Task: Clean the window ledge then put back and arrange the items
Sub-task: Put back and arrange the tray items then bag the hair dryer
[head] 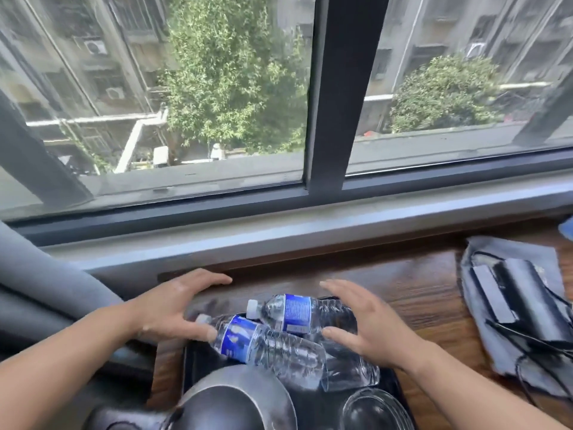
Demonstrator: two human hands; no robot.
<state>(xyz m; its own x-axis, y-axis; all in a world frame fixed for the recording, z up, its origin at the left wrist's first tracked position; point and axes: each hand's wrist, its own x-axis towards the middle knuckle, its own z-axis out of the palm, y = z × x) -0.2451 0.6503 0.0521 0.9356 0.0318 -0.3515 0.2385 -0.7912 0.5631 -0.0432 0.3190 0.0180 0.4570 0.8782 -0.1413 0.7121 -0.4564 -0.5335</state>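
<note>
Reaching over the tray (192, 361), my left hand (169, 308) spreads empty beside the near bottle's (263, 349) cap; my right hand (369, 324), open too, flanks the far bottle (297, 313). Lying loose, they could roll off the tray's edge if nudged.

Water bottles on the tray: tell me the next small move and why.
Probably close the right hand around the rear bottle and stand it upright. Both bottles lie on their sides on the dark tray, the front bottle crossing the rear one, and both hands are open, the left hand beside the caps.
</note>
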